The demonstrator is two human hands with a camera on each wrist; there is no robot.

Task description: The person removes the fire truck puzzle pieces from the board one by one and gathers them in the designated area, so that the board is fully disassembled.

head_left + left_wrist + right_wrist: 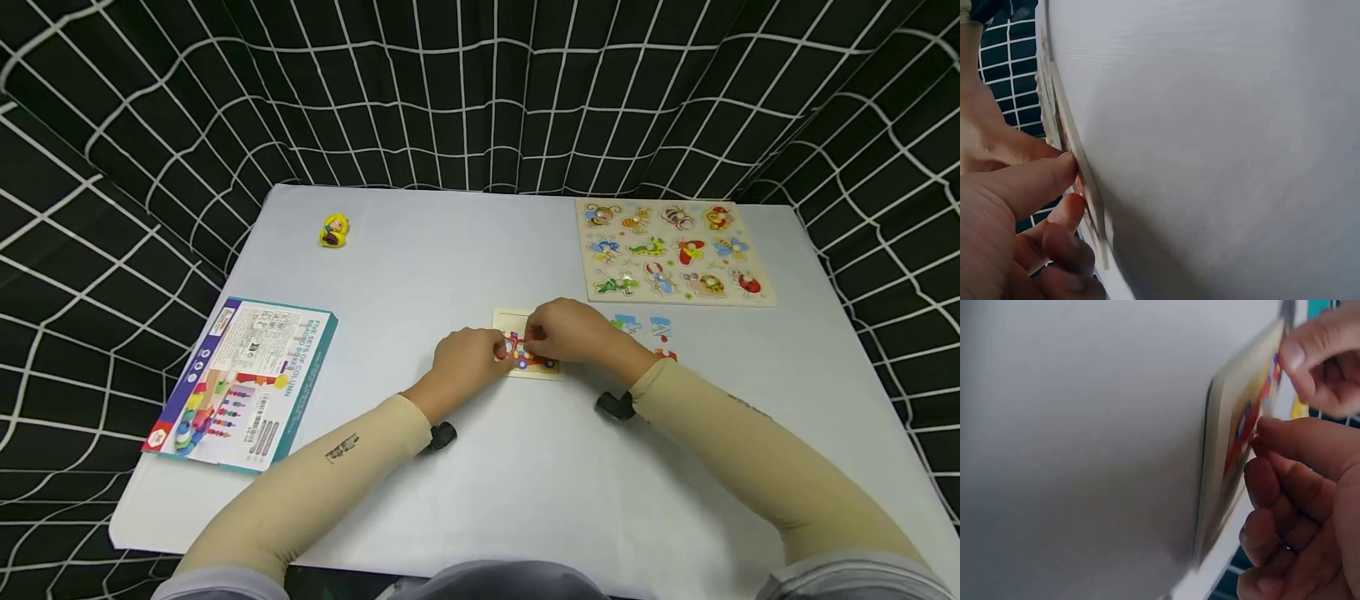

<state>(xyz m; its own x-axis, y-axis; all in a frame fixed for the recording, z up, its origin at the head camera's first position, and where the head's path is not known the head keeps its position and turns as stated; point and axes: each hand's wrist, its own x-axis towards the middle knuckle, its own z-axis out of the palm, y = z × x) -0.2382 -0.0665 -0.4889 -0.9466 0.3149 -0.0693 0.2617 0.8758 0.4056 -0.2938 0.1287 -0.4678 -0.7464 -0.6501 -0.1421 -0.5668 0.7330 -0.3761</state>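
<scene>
A small wooden puzzle board with a red and blue vehicle picture lies near the table's middle. My left hand is at its left side, thumb and curled fingers around the edge of a colourful puzzle piece. From the right, my right hand reaches over the board, thumb and forefinger pinched together at the picture. In the right wrist view these fingertips meet on a red part; the fingers hide much of the piece. The left wrist view shows the board edge-on beside the left thumb.
Loose puzzle pieces lie right of the board, partly behind the right wrist. A large insect peg puzzle occupies the back right. At left is a flat toy box; a small yellow figure sits at the back left. Netting surrounds the table.
</scene>
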